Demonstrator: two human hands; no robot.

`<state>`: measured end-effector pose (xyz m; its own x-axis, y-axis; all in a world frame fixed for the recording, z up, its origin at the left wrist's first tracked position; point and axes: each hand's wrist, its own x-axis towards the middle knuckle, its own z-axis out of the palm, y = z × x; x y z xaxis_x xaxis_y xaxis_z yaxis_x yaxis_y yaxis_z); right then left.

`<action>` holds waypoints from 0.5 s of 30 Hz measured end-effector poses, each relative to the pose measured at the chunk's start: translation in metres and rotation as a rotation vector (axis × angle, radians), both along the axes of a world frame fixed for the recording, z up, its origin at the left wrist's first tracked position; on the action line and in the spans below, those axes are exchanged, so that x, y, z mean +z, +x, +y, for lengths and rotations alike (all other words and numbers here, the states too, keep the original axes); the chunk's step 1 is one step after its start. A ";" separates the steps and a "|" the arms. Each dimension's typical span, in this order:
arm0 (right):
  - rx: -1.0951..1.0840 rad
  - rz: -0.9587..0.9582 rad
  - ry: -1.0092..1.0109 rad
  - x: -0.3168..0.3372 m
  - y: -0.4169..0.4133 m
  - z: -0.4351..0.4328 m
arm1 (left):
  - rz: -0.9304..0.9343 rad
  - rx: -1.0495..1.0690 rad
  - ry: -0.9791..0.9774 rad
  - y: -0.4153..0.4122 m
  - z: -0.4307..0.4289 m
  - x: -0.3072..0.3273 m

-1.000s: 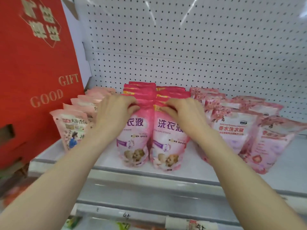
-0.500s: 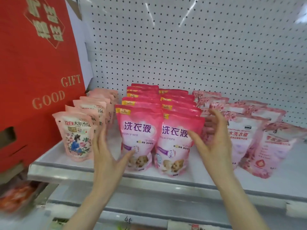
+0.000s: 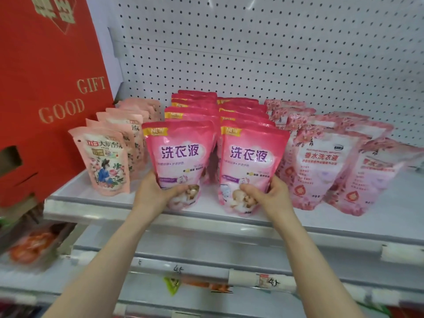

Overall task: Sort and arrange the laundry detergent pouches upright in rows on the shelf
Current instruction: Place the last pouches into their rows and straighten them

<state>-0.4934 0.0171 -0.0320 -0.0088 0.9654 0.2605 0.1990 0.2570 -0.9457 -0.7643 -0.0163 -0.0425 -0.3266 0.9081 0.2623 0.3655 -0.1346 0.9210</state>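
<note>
Two rows of glossy bright pink detergent pouches point(image 3: 195, 111) stand upright in the middle of the white metal shelf point(image 3: 378, 226). Each pouch has purple Chinese characters on a pale cloud shape, a yellow "NEW" corner and a small picture of puppies near the bottom. The left front pink pouch point(image 3: 179, 157) and the right front pink pouch point(image 3: 250, 161) stand side by side near the front edge of the shelf with a narrow gap between them. The others are packed close behind.

The left hand point(image 3: 158, 193) holds the lower left corner of the left front pink pouch. Its grip is pinching the pouch, with the thumb across the puppy picture and the fingers hidden behind. The right hand point(image 3: 273, 196) holds the lower right corner of the right front pink pouch in the same way, mirrored. Both bare forearms reach up from below.

A row of peach pouches with a flower picture point(image 3: 105, 161) stands to the left. Pale pink pouches with floral tops point(image 3: 321, 161) stand to the right, leaning a little. A red cardboard gift box point(image 3: 46, 88) is at the far left, and a white perforated back panel point(image 3: 252, 53) is behind.
</note>
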 end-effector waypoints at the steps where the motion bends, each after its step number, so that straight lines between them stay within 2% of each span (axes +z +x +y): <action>1: 0.000 0.003 -0.009 -0.001 0.001 0.001 | -0.002 0.000 0.008 0.001 0.002 0.000; 10: 0.012 0.040 -0.020 -0.012 -0.009 -0.007 | -0.012 -0.118 -0.034 0.000 0.006 0.000; 15: 0.002 0.057 -0.015 -0.009 -0.009 -0.005 | -0.113 -0.060 0.034 0.007 0.003 0.016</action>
<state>-0.5020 0.0123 -0.0415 0.0035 0.9692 0.2462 0.1442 0.2431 -0.9592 -0.7576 -0.0131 -0.0265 -0.3008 0.9182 0.2576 0.2494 -0.1850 0.9506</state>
